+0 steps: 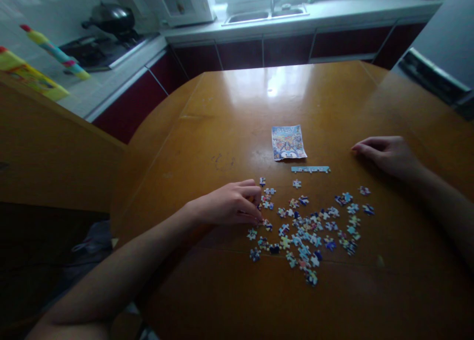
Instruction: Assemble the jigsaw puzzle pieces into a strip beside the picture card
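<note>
My left hand [242,202] reaches in at the left edge of the loose jigsaw pieces. Its fingers are curled, and thumb and forefinger close on a small puzzle piece, mostly hidden by the fingertips. Beside those fingertips lies another puzzle piece [267,225]. My right hand [387,155] rests on the table at the right, fingers drawn together, with nothing visible in them. Between the hands, a joined strip of puzzle pieces [310,169] lies flat, light blue along its length. A single piece [296,183] sits just below it. Many loose pieces [303,224] spread nearer to me.
A creased picture sheet [289,142] lies beyond the strip on the wooden table [229,108]. Farther back are a counter with a sink [248,17], a stove with a dark pot [111,18] and bottles [55,51]. A wooden panel [55,147] stands at the left.
</note>
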`<state>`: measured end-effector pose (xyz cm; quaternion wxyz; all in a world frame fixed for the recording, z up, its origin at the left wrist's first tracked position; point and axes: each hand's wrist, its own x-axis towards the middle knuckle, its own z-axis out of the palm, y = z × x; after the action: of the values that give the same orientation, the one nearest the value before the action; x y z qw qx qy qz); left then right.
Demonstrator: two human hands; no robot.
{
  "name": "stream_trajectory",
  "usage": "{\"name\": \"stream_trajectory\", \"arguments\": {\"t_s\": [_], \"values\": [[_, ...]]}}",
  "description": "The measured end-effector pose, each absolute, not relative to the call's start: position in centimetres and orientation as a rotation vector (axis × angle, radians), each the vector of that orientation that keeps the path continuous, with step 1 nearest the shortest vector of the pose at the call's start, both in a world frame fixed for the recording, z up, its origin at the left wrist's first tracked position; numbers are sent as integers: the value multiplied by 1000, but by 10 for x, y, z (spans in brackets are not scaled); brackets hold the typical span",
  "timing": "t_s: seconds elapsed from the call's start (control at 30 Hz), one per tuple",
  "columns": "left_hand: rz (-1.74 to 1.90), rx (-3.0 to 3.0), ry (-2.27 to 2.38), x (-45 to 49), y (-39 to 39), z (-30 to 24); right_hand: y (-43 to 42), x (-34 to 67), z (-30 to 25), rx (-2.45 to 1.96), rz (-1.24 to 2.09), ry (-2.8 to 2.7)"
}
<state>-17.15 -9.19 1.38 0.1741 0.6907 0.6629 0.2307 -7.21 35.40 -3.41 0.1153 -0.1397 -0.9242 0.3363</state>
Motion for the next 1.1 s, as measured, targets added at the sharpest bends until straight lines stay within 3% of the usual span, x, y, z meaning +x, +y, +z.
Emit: {"name": "stream_trajectory", "arguments": {"t_s": [1.1], "values": [[731,1855,1803,-168,-97,29,352,-72,-30,-417,921,-2719]]}}
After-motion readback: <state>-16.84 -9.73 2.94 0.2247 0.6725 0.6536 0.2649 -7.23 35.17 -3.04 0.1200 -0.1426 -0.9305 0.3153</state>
